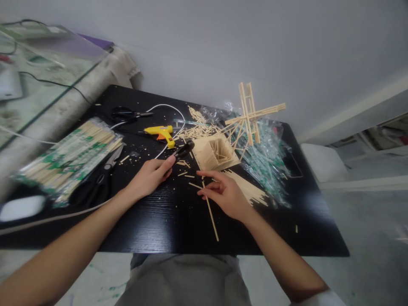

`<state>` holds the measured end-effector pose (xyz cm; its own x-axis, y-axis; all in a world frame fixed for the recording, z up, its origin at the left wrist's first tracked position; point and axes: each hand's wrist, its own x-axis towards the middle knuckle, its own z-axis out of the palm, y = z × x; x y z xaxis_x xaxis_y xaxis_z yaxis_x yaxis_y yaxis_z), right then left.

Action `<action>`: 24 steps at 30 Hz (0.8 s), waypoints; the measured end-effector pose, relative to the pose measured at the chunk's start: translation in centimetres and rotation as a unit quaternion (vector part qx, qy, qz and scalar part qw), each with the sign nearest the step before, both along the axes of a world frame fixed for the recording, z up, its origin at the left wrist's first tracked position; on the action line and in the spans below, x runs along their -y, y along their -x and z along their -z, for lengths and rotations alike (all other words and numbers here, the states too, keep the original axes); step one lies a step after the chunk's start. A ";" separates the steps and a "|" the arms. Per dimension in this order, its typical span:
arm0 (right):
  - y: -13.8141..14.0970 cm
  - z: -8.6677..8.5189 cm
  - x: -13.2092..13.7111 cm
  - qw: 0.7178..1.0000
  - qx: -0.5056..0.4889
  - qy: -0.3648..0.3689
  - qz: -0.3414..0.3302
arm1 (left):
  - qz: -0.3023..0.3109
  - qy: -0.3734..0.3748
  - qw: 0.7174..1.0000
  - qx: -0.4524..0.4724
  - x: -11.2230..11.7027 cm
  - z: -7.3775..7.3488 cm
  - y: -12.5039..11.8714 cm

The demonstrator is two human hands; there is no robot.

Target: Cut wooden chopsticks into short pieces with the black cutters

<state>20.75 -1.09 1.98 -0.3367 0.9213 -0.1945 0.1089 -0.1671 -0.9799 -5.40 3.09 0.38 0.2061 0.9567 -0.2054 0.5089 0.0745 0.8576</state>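
My left hand [149,176] rests on the black table [153,229], fingers curled, its fingertips at the handle of a small black cutter [185,149]. My right hand [225,193] pinches a long thin bamboo stick [212,214] that slants down toward the table's near edge. Just beyond both hands stands a small open box built of sticks [215,154]. Short cut stick pieces [188,174] lie scattered between the hands.
A yellow glue gun [161,132] with a white cord lies behind the left hand. Packs of wrapped chopsticks [68,159] and large black scissors [95,187] lie left. A stick cross frame [250,112] and empty wrappers [267,157] sit right. Loose sticks [248,189] lie beside the box.
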 end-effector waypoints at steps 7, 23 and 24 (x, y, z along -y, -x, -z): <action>0.3 1.1 -1.6 0.999 0.015 -0.042 -0.017 | -0.015 0.018 0.997 0.068 0.3 0.8 -0.5; 1.0 -0.8 -0.5 0.978 -0.170 0.107 0.046 | 0.053 -0.170 0.970 -0.165 1.5 -0.5 -0.9; 1.0 -0.8 -0.5 0.978 -0.173 0.107 0.053 | 0.056 -0.173 0.968 -0.174 1.6 -0.5 -1.0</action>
<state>19.73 -0.58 2.74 -0.3210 0.9054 -0.2778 -0.2521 -0.3645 -0.8964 -4.44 1.52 0.84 0.2888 0.9562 0.0474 0.7593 -0.2590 0.5970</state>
